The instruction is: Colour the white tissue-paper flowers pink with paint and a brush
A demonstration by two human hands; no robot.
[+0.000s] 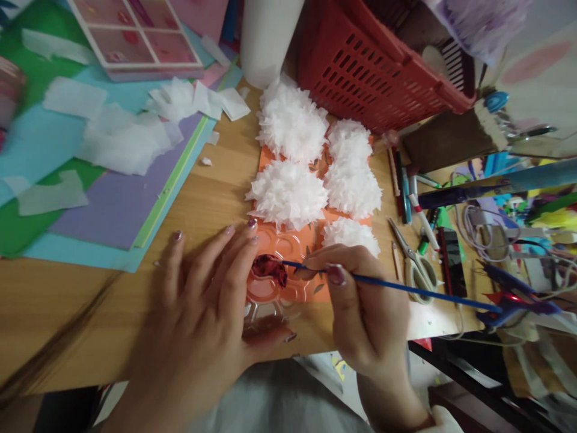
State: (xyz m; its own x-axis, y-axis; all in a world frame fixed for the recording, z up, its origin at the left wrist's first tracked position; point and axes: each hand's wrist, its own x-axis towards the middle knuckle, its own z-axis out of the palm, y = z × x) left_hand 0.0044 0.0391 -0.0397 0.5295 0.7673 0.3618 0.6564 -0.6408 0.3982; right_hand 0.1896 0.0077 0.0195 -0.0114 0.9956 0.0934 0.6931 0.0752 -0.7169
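My right hand (pixel 365 307) pinches a thin blue stick (pixel 406 287), whose left end touches a dark red shiny patch (pixel 270 269) on a clear moulded plastic piece (pixel 288 243). My left hand (pixel 211 294) lies with fingers spread beside the plastic piece, fingertips at its left edge, thumb low near its front. Beneath the plastic is an orange sheet (pixel 320 291) with dark leaf shapes. Several fluffy white paper pompoms (pixel 288 192) cover the back and right parts of the sheet. One pompom (pixel 351 236) is just behind my right hand.
Coloured paper sheets (pixel 103 210) with white tissue pieces (pixel 121 138) and a divided box (pixel 139 42) lie left. A white cylinder (pixel 268 42) and red basket (pixel 360 66) stand behind. Scissors (pixel 417 270), markers (pixel 424 222) and a blue glue gun (pixel 518 300) lie right.
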